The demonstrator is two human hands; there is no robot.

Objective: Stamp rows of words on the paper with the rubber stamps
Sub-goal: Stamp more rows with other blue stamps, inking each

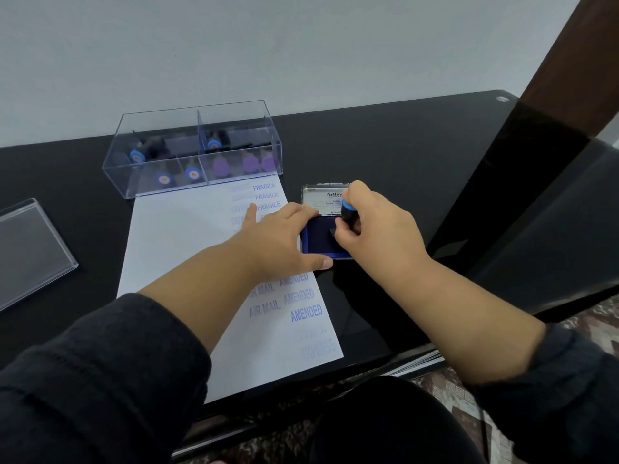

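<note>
Several stamps (192, 174) fill the clear box (194, 149); right hand (375, 226) grips a stamp (348, 214) on the ink pad (321, 241).

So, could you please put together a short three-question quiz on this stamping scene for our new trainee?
1. True or false: the right hand grips a stamp over the ink pad.
2. Which word is printed nearest the clear box on the paper? A) FRAGILE B) AMENDED C) AIR MAIL
3. Fill in: the left hand rests flat on the ____.

Key: 1 true; 2 A; 3 paper
</note>
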